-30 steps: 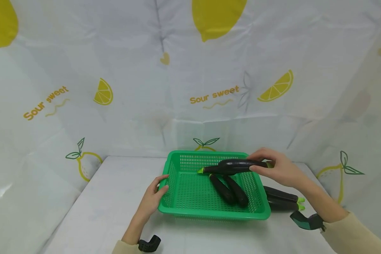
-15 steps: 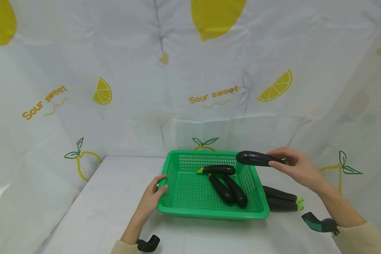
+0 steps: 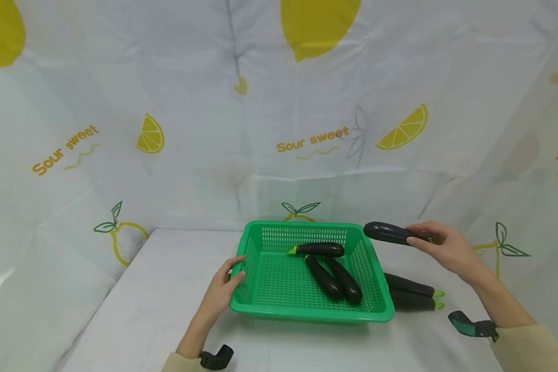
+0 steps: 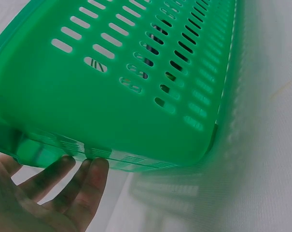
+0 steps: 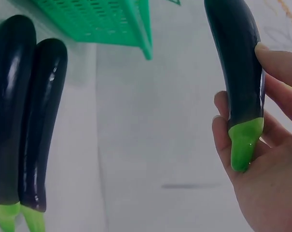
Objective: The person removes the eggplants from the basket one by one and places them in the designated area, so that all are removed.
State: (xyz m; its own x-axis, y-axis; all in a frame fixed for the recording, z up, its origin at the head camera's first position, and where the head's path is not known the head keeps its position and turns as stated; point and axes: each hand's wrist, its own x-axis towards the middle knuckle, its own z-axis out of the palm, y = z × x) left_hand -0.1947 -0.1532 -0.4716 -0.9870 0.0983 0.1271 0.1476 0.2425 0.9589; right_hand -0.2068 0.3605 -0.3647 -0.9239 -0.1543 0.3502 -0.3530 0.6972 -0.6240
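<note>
My right hand [image 3: 446,247] pinches an eggplant [image 3: 387,232] between thumb and fingers near its green stem end [image 5: 245,147]. The eggplant points left, raised at the back right corner of a green plastic basket [image 3: 307,313]. At the basket's left side, my left hand [image 3: 223,284] grips the rim; the left wrist view shows its fingers [image 4: 90,186] against the basket's side wall. Inside the basket are an eggplant [image 3: 321,249] lying crosswise at the back, and two more, an eggplant [image 3: 323,278] and its neighbour [image 3: 346,281], slanting side by side.
Right of the basket, two eggplants lie together on the white table [image 3: 167,289]: the rear eggplant [image 3: 411,285] and the front eggplant [image 3: 414,300], stems rightward. The basket partly hides them. A lemon-printed curtain [image 3: 204,129] hangs behind and along the sides.
My right hand has carried its eggplant rightward, from above the eggplants in the basket to the basket's back right corner. The left hand and basket have stayed in place.
</note>
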